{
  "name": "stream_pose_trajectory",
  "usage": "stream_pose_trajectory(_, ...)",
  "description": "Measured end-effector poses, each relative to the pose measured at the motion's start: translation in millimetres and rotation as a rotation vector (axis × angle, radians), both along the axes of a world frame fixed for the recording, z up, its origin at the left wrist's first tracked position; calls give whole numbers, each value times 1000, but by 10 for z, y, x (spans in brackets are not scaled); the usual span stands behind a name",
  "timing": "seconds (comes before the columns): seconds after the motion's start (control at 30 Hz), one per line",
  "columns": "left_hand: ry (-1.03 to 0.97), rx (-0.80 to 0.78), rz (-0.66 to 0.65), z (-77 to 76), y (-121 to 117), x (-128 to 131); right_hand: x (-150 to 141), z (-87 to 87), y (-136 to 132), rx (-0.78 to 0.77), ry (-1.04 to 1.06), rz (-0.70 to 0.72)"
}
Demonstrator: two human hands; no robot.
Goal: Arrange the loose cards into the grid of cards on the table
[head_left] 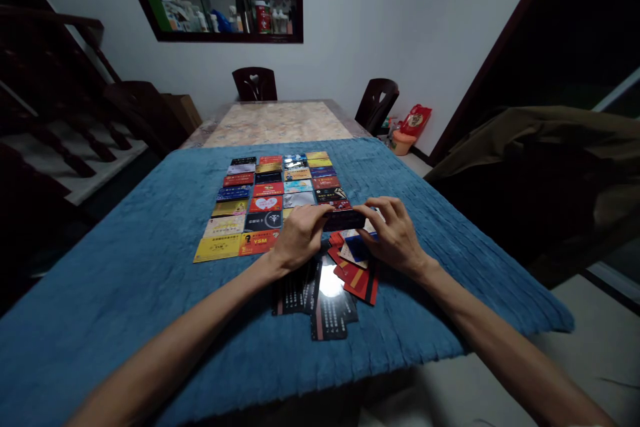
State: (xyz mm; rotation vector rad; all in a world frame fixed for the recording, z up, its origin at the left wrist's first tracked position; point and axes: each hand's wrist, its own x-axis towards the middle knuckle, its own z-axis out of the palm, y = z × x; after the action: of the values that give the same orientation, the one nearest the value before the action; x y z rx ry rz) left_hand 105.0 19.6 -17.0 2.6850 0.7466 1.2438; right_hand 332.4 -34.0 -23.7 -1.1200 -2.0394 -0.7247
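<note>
Between my left hand (302, 233) and my right hand (393, 233) is a dark card (344, 220), pinched at its two ends above the table. My fingers are closed on it, and its printing is too dark to read. Beyond and to the left lie several colourful cards in rows, among them a yellow card (218, 248), an orange YSM card (259, 241) and a red card with a white heart (266, 203). Below my hands a loose pile spreads out, with black cards (330, 310) and red cards (361, 280). My left hand hides part of the rows.
A blue cloth (125, 260) covers the near part of the table, and the marble-like tabletop (290, 121) shows beyond it. Dark wooden chairs (255, 85) stand around. A brown garment (540, 147) is draped at the right. A glass-shelved cabinet (225, 0) is set in the wall.
</note>
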Motion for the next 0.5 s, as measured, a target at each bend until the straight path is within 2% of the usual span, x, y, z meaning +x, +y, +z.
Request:
stream_pose_trajectory(0.27,138,111,31,39,-47,-16,7,13,-10,30,13,-41)
stream_pose_trajectory(0.5,201,237,73,63,-70,-55,4,-3,-15,30,17,-21)
